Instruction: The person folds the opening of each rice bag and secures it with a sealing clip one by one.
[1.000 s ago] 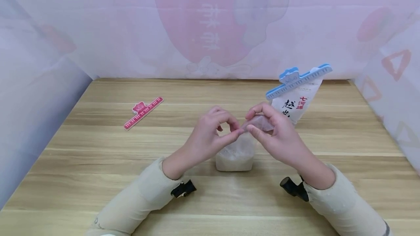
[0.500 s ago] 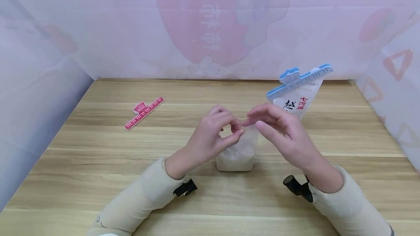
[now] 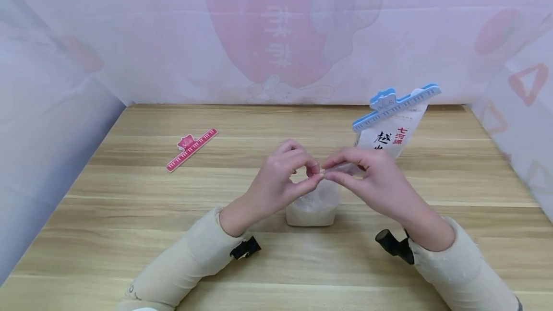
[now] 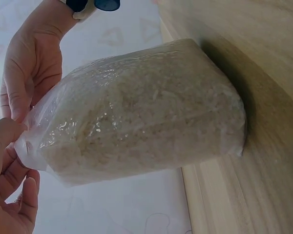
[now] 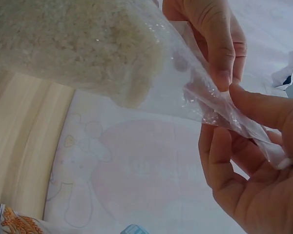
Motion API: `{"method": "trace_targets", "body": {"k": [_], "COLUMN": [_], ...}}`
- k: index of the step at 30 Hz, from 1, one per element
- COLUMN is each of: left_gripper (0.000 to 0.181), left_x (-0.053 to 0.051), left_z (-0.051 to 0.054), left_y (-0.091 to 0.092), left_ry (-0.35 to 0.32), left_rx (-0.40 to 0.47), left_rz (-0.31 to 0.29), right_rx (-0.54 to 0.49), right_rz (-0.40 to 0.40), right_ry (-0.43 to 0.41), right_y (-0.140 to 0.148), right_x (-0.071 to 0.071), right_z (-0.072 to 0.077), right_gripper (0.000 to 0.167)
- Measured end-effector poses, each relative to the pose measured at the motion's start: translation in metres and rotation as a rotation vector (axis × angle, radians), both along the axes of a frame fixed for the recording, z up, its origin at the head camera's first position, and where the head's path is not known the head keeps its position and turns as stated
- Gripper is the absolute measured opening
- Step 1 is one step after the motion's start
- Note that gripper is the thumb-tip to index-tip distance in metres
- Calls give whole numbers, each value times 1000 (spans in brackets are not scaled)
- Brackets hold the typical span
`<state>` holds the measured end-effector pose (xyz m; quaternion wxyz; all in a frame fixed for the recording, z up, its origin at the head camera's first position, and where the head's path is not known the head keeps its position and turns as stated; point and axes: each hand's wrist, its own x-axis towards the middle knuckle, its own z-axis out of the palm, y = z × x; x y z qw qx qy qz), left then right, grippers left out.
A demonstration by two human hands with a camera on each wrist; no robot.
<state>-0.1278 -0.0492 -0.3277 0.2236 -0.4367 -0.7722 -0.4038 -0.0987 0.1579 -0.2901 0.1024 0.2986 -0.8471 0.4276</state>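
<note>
A: Status?

B: Clear plastic bag of pale rice [image 3: 312, 215] stands upright on the light wood-grain table [image 3: 125, 234], in front of the person. Base down, top being worked.

A: How's it held?

B: Left hand [image 3: 281, 172] pinches the bag's upper edge, thumb against fingers. Right hand [image 3: 382, 184] pinches the same edge just beside it. Hands meet, or nearly; can't tell if the fingertips touch.

A: Done so far?

B: Right wrist view: loose film above the contents is gathered into a narrow folded strip [image 5: 244, 123]. Can't count the folds.

A: Left?

B: My read: about midway. Only fingers hold the fold; nothing fastens it. Reddish-pink bar clip with white piano-key print [image 3: 192, 150] lies on the table to the left, well apart from both hands, unused.

A: Any others?

B: White bag with black and red characters [image 3: 390, 137], back right, partly hidden by the right hand. Light-blue bar clip with key pattern [image 3: 395, 108] sits slanted across its top. I'd call that one finished.
</note>
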Motion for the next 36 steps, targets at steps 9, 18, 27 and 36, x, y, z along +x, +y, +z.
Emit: {"method": "trace_targets", "body": {"k": [9, 18, 27, 36], "left_gripper": [7, 6, 8, 8], "left_x": [-1, -2, -1, -3], "left_z": [-3, -9, -15, -18], "left_y": [0, 3, 7, 7], "left_ry": [-194, -22, 62, 66], "left_rx": [-23, -11, -21, -39], "left_rz": [-22, -33, 6, -19], "right_rx": [41, 20, -11, 19], "right_rz": [-41, -42, 18, 18], "right_ry": [61, 22, -145, -175], "right_y": [-1, -1, 2, 3], "right_x": [-2, -3, -7, -7], "right_z": [-4, -3, -2, -1], "right_gripper": [9, 10, 3, 7]}}
